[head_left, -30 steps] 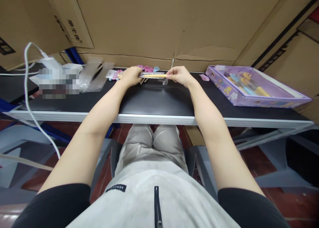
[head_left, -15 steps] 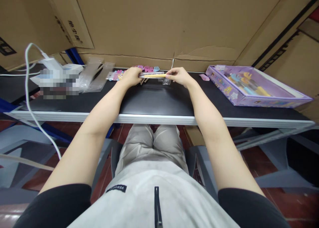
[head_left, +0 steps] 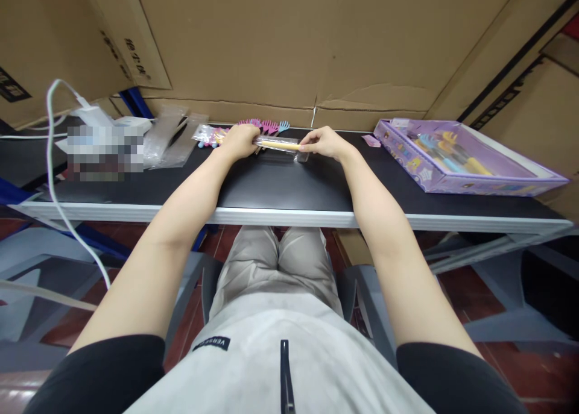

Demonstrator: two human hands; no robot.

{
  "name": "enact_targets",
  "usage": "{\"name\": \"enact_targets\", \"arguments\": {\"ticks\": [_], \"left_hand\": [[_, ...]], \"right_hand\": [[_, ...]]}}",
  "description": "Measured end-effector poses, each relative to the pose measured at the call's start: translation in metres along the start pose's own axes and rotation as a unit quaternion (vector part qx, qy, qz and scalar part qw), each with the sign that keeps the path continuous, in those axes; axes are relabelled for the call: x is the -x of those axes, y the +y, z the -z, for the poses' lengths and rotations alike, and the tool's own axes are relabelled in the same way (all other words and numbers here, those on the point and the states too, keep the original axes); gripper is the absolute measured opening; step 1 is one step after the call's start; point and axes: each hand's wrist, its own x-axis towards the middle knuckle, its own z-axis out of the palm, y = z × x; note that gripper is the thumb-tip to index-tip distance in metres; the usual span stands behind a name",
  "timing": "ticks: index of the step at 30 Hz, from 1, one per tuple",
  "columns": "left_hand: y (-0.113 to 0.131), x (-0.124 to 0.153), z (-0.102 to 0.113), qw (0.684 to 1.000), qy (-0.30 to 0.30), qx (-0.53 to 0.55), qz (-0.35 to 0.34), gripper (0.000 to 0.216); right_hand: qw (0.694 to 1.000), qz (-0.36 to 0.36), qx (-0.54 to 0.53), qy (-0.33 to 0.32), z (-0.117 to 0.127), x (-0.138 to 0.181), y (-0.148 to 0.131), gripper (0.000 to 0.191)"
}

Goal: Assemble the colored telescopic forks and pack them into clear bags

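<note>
Both my hands reach to the far side of a black table [head_left: 280,185]. My left hand [head_left: 239,141] grips the left end of a yellow pen in a clear plastic sleeve [head_left: 278,144]. My right hand [head_left: 322,142] pinches the sleeve's right end. The sleeved pen lies level, just above the tabletop. Behind it rests a pile of pink, purple and blue hand-shaped toppers [head_left: 266,125]. More small coloured pieces [head_left: 208,135] sit left of my left hand.
A purple display box [head_left: 456,158] with several colourful pens stands at the right. Empty clear sleeves [head_left: 174,138] lie at the left, beside a white device [head_left: 97,131] with a white cable [head_left: 49,161]. Cardboard boxes [head_left: 289,46] wall the back. Grey plastic chairs stand below.
Both hands have lowered slightly toward the tabletop with the sleeved pen, and my right hand has shifted a little to the left along the sleeve.
</note>
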Motion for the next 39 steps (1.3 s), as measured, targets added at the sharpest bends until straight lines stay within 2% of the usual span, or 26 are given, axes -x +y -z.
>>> {"name": "enact_targets", "arguments": {"ticks": [8, 13, 15, 18, 20, 22, 26, 29, 32, 34, 39], "left_hand": [[0.017, 0.006, 0.010, 1.000, 0.020, 0.011, 0.006, 0.030], [0.020, 0.006, 0.009, 1.000, 0.019, 0.020, 0.007, 0.031], [0.019, 0.005, 0.007, 1.000, 0.014, 0.027, 0.001, 0.031], [0.018, 0.002, 0.003, 0.999, 0.008, 0.037, -0.017, 0.031], [0.016, 0.000, -0.001, 0.998, 0.007, 0.043, -0.040, 0.031], [0.015, -0.003, -0.005, 0.996, 0.012, 0.054, -0.072, 0.030], [0.016, -0.007, -0.015, 0.982, 0.036, 0.105, -0.156, 0.028], [0.020, -0.009, -0.023, 0.972, 0.043, 0.131, -0.193, 0.026], [0.024, -0.011, -0.026, 0.970, 0.036, 0.132, -0.203, 0.027], [0.024, -0.012, -0.026, 0.971, 0.039, 0.126, -0.201, 0.033], [0.020, -0.010, -0.019, 0.981, 0.073, 0.095, -0.151, 0.060]], "right_hand": [[0.998, -0.015, 0.008, -0.067, -0.001, 0.001, -0.002, 0.027], [0.993, -0.044, -0.035, -0.105, -0.004, 0.007, -0.010, 0.041], [0.992, -0.063, -0.074, -0.087, -0.006, 0.009, -0.013, 0.048], [0.988, -0.081, -0.130, -0.017, -0.008, 0.009, -0.017, 0.053], [0.983, -0.081, -0.163, 0.017, -0.008, 0.007, -0.017, 0.052], [0.978, -0.086, -0.189, 0.012, -0.008, 0.005, -0.016, 0.050], [0.973, -0.095, -0.201, -0.062, -0.013, 0.004, -0.013, 0.042], [0.972, -0.086, -0.189, -0.112, -0.021, 0.005, -0.014, 0.035], [0.969, -0.095, -0.186, -0.132, -0.027, 0.008, -0.017, 0.031], [0.967, -0.105, -0.198, -0.122, -0.029, 0.009, -0.019, 0.030], [0.960, -0.127, -0.232, -0.090, -0.031, 0.009, -0.020, 0.025]]}}
